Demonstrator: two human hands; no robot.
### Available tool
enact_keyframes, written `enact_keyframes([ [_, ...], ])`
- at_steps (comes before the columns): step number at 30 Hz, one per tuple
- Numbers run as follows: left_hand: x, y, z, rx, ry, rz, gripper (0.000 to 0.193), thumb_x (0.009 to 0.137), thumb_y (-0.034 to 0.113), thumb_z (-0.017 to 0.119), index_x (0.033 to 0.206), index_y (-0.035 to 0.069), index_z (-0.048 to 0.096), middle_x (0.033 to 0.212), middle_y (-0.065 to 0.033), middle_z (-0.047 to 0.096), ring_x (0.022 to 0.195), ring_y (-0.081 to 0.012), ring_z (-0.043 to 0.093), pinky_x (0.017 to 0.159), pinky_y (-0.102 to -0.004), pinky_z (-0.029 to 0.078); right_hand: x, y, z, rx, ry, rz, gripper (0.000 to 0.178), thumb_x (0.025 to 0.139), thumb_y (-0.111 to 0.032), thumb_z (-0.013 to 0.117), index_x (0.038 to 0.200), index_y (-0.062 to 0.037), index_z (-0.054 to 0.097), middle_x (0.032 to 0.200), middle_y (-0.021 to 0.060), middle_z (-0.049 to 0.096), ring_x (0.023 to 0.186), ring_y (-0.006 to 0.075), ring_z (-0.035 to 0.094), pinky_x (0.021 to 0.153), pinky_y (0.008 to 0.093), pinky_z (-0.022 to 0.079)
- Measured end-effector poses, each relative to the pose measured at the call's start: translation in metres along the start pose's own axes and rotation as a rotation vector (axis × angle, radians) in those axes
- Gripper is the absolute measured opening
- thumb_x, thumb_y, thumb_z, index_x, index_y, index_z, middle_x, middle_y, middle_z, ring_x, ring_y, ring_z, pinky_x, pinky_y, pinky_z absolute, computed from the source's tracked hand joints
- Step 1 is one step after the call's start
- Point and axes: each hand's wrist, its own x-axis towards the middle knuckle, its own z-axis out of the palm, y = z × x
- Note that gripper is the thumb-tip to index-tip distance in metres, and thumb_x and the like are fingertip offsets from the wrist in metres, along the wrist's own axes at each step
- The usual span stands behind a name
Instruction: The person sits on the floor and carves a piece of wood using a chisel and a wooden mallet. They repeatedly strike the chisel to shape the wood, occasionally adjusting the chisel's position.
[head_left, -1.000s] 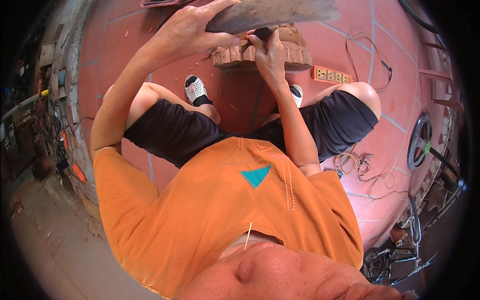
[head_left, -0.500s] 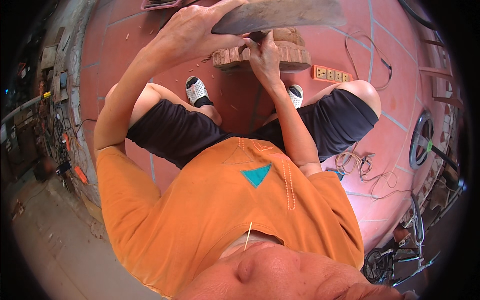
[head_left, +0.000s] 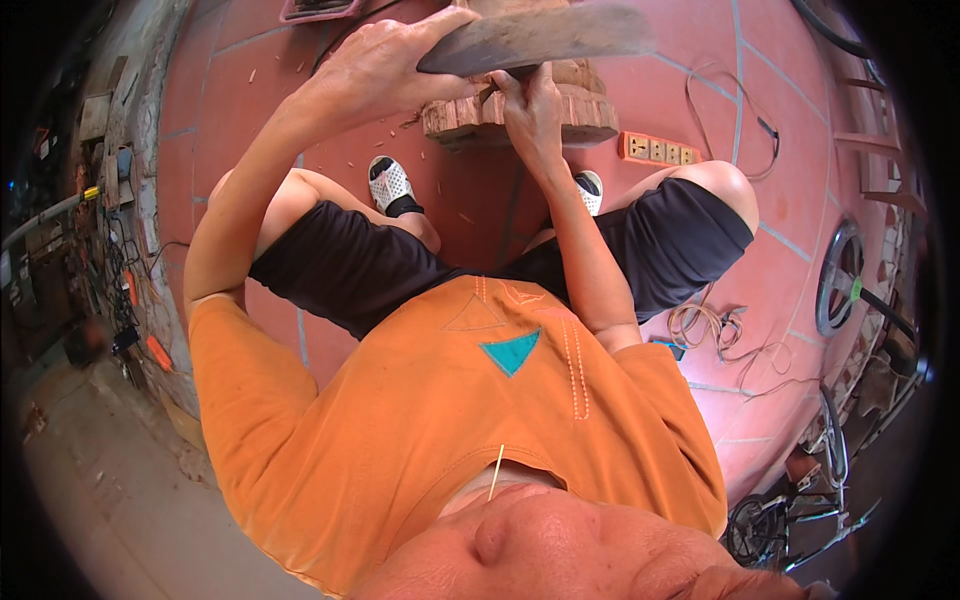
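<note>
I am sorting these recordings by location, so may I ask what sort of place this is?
Probably a tiled yard or room, perhaps at a home, used as an informal workspace. The red tiled floor, the thick wooden block and the orange socket strip beside it suggest this.

The blade [head_left: 540, 35] is apparently above the block [head_left: 580, 120], the power strip [head_left: 658, 150] just right of that, cable [head_left: 768, 128] farther right.

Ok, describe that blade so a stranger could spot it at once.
Find the brown wooden block on the red tiles, near the picture's top. Across it in this view, from the left hand rightward, stretches the blade. Its long, flat grey face sets it apart from the brown wood.
</note>
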Motion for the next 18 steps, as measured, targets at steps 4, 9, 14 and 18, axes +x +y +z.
enact_keyframes([
  [4, -0.001, 0.022, -0.011, -0.092, 0.032, 0.060, 0.064, 0.086, 0.026, 0.078, 0.141, 0.009, 0.049, 0.100, -0.0252, 0.072, 0.094, -0.0398, 0.072, 0.081, -0.0450, 0.056, 0.001, -0.005, -0.002, -0.087, -0.023, 0.026, 0.034, 0.094, -0.008, 0.070, 0.121, 0.0019, 0.053, 0.098, 0.0243, 0.074, 0.094, 0.0443, 0.071, 0.077, 0.0473, 0.056],
  [9, 0.004, -0.010, 0.007, 0.266, -0.033, -0.004, 0.066, 0.087, 0.034, 0.077, 0.144, 0.017, 0.050, 0.095, -0.0230, 0.073, 0.089, -0.0391, 0.072, 0.081, -0.0461, 0.055, 0.003, 0.006, 0.001, -0.065, -0.021, -0.038, 0.034, 0.093, -0.012, 0.071, 0.118, 0.0014, 0.053, 0.093, 0.0258, 0.072, 0.092, 0.0459, 0.071, 0.075, 0.0509, 0.055],
  [14, 0.006, 0.022, -0.017, -0.021, 0.047, 0.124, 0.064, 0.086, 0.027, 0.078, 0.141, 0.009, 0.049, 0.100, -0.0257, 0.071, 0.095, -0.0398, 0.072, 0.081, -0.0452, 0.056, 0.003, 0.006, -0.001, -0.088, -0.009, 0.049, 0.034, 0.093, -0.011, 0.071, 0.119, 0.0016, 0.054, 0.095, 0.0241, 0.073, 0.092, 0.0452, 0.071, 0.075, 0.0497, 0.055],
  [18, 0.006, 0.028, -0.019, -0.184, 0.138, 0.188, 0.064, 0.086, 0.023, 0.079, 0.139, 0.005, 0.048, 0.103, -0.0276, 0.070, 0.098, -0.0400, 0.072, 0.082, -0.0440, 0.056, 0.003, 0.006, -0.003, 0.023, -0.014, 0.096, 0.031, 0.094, -0.009, 0.071, 0.118, 0.0015, 0.055, 0.099, 0.0217, 0.074, 0.095, 0.0434, 0.072, 0.079, 0.0476, 0.055],
])
